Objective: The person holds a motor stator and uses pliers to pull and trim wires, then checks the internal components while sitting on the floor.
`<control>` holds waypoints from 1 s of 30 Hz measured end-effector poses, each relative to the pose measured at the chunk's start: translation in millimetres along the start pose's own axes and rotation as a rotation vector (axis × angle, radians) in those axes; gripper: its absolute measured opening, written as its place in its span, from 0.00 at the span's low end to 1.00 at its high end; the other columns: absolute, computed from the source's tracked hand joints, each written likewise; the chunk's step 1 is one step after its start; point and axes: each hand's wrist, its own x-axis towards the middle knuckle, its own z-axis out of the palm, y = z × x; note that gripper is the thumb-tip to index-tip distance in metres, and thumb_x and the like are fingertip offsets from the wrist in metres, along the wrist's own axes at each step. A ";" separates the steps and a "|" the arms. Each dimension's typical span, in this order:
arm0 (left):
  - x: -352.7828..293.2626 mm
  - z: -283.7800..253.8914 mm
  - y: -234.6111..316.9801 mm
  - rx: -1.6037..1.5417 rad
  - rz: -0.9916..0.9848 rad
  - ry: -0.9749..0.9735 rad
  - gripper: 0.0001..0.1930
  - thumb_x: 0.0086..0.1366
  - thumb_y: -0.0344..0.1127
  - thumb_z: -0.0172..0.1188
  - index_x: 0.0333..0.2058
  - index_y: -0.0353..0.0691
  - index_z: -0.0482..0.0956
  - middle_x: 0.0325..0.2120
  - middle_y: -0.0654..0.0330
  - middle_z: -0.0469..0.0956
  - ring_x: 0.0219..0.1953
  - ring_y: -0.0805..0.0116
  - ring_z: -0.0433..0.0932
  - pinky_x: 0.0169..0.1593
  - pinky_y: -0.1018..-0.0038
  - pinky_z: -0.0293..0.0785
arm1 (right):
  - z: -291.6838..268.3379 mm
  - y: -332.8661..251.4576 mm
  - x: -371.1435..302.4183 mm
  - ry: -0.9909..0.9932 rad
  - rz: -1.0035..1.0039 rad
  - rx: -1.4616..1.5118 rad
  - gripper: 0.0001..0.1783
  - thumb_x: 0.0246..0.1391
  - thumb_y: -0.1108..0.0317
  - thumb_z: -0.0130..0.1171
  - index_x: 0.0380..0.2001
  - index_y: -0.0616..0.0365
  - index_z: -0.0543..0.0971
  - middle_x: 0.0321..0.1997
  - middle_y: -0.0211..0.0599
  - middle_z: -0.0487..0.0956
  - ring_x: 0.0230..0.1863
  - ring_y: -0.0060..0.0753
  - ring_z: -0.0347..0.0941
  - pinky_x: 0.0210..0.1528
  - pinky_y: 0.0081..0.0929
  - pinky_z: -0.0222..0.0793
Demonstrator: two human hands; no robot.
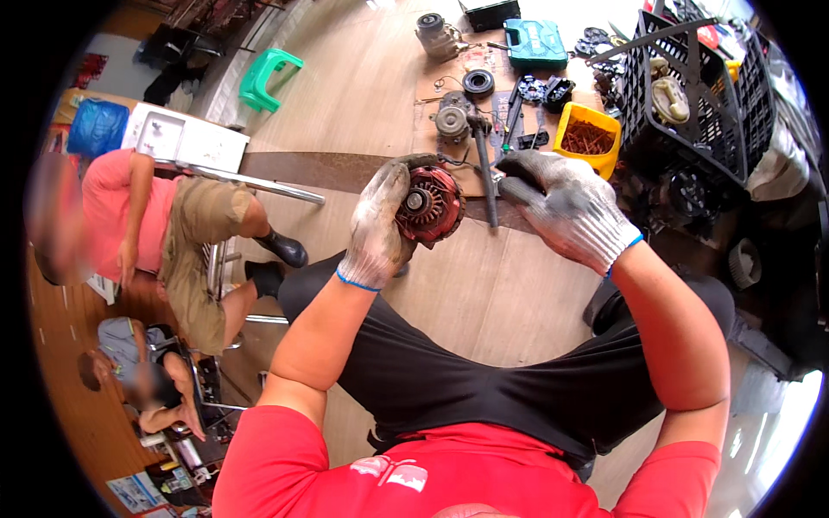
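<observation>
My left hand point(380, 211), in a grey-and-white work glove, is wrapped round a motor part point(430, 204). That part is round, with red-brown windings and a metal hub in its middle. My right hand point(566, 207) wears a matching glove and hovers to the right, its thumb and fingers apart and pointing left. I see nothing between them. Just left of its fingertips lies a hammer point(489, 186), its dark handle toward me. Beyond the hands, a grey motor housing point(452, 123) and a black ring-shaped part point(477, 82) rest on flattened cardboard point(440, 78).
A yellow container point(589, 138) of rusty-coloured pieces stands beyond my right hand. Black plastic crates point(691, 104) are at the right. Farther off are a teal tool case point(535, 45) and a green stool point(269, 79). Two people sit at the left, one in a pink shirt point(129, 211).
</observation>
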 end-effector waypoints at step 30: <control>2.0 -2.4 -8.4 -0.050 -0.064 -0.004 0.34 0.73 0.61 0.45 0.53 0.29 0.71 0.44 0.52 0.79 0.44 0.63 0.83 0.49 0.65 0.84 | 13.7 -2.2 2.3 -0.216 0.038 0.227 0.16 0.63 0.57 0.54 0.46 0.53 0.82 0.39 0.48 0.83 0.40 0.52 0.80 0.44 0.38 0.74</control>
